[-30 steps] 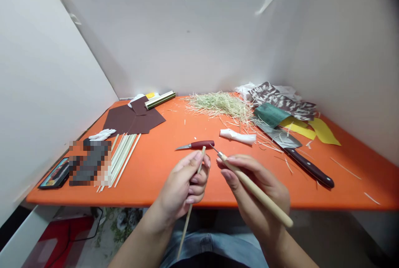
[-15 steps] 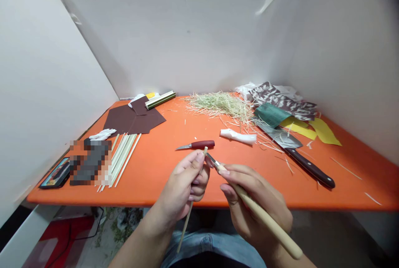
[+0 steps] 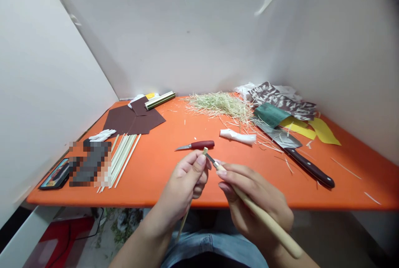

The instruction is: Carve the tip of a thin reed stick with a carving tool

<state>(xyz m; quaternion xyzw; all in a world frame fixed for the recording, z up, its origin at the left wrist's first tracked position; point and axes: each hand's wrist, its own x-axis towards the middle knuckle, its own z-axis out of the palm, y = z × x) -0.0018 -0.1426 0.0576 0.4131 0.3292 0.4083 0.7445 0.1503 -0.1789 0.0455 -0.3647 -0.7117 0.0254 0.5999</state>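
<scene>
Near the table's front edge, my left hand (image 3: 187, 183) is closed around a thin bamboo stick (image 3: 205, 151). The stick's tip pokes up past the thumb and its lower end hangs below the fist. My right hand (image 3: 257, 197) grips a carving knife (image 3: 264, 220) with a long pale wooden handle and a short metal blade. That blade meets the stick just under its tip, by the left thumb. Just beyond my hands lies a small knife with a dark red handle (image 3: 202, 144), its blade pointing left.
A cleaver (image 3: 308, 167) lies on the right of the orange table (image 3: 168, 162), with a white wrapped roll (image 3: 238, 136) left of it. Pale shavings (image 3: 218, 104) are heaped at the back. Bamboo sticks (image 3: 124, 156) and brown sandpaper sheets (image 3: 134, 118) lie left.
The blade has moved slightly left onto the stick near its tip. The stick's lower end has swung a little left and shows less below my left hand.
</scene>
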